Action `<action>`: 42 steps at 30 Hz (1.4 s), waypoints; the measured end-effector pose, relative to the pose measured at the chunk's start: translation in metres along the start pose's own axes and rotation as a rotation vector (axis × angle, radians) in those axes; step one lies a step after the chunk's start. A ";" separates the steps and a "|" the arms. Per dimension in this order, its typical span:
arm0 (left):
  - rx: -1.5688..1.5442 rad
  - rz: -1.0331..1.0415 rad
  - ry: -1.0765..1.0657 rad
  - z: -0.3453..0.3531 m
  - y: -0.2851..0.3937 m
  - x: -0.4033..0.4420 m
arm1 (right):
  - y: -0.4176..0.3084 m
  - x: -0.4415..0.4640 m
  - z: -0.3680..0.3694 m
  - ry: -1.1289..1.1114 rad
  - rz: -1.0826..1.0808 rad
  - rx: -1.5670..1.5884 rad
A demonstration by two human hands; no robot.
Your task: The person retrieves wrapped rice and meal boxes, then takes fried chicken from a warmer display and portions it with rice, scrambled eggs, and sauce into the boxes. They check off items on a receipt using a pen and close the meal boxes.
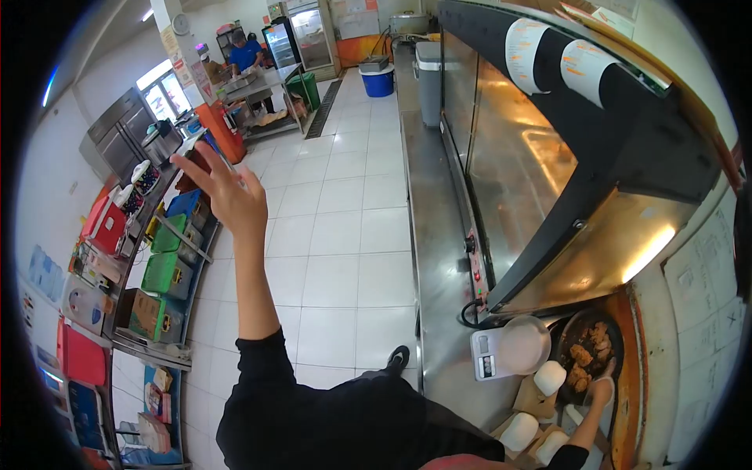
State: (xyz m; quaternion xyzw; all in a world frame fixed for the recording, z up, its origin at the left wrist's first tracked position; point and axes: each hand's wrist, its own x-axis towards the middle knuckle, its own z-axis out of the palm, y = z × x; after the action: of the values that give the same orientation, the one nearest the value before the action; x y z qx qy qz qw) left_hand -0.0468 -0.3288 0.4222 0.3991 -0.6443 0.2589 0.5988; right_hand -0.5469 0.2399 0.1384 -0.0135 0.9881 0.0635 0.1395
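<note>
My left hand (pixel 231 196) is raised over the tiled floor, its fingers apart and nothing visible in it. At the lower right, my right hand (pixel 601 390) reaches to the near edge of a round dark pan (pixel 565 354). Pieces of browned fried food (pixel 580 355), which look like chicken, lie in the pan. A pale covering, perhaps a glove, shows on the right hand; its grip is too small to make out. Beside it, white rounded mounds that look like rice (pixel 550 378) sit in brown cardboard boxes (pixel 535 401). A white kitchen scale (pixel 486 356) with a round plate stands left of the pan.
A lit glass-fronted warming cabinet (pixel 525 164) stands on the steel counter (pixel 442 329) to my right. Shelves with green-lidded bins (pixel 167 272) line the left. Farther back are a blue bucket (pixel 377 82), a steel table (pixel 254 86) and a person in blue (pixel 245 55).
</note>
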 end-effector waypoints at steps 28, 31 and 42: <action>-0.720 -0.028 -0.550 0.078 0.049 -0.215 | -0.028 -0.093 -0.130 0.541 -0.103 0.715; -1.133 -0.593 -1.059 0.051 0.090 -0.308 | -0.048 -0.084 -0.119 0.505 -0.057 0.626; -1.355 -0.266 -1.342 0.008 0.173 -0.332 | -0.064 -0.050 -0.092 0.164 -0.006 0.394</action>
State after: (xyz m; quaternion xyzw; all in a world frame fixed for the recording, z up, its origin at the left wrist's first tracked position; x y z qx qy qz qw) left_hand -0.2054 -0.1726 0.1216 0.1032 -0.8149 -0.5204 0.2335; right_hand -0.5209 0.1650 0.2318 0.0060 0.9894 -0.1328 0.0585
